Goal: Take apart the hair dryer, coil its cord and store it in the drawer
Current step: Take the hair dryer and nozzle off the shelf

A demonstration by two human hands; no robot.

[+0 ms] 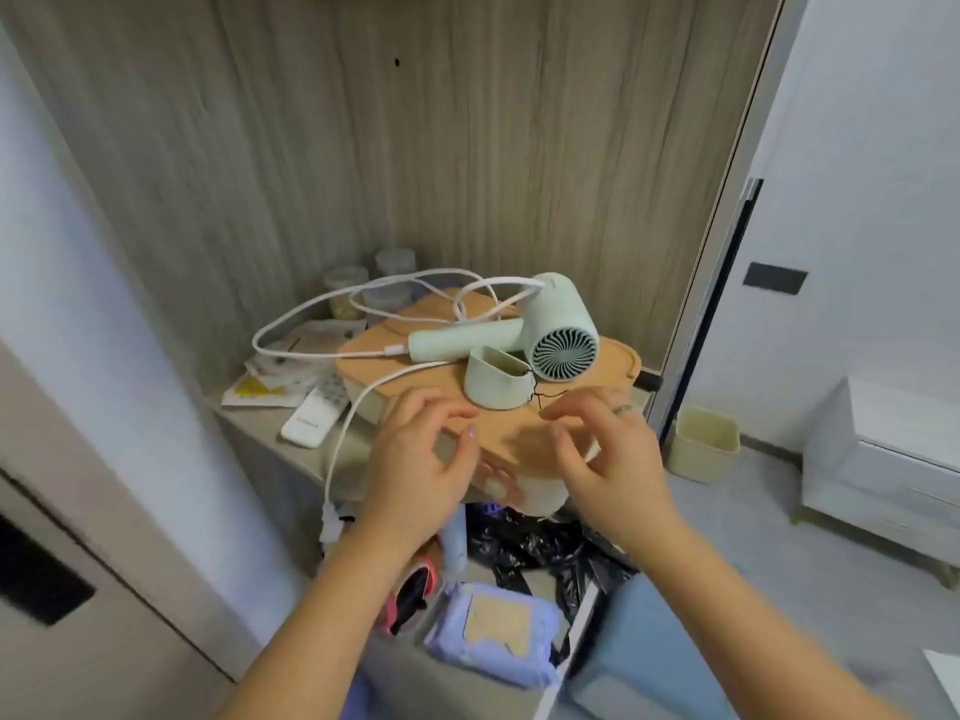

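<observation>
Your head camera looks forward and down, close above your open fingers (470, 433), facing the wood-panelled corner.

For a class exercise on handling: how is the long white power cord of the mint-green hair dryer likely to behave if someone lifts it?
The long white power cord probably flops: it lies in loose loops and droops off the shelf edge. Its plug end hangs free, so it may swing. Pulling could drag the mint-green hair dryer, since the cord joins its handle.
</observation>
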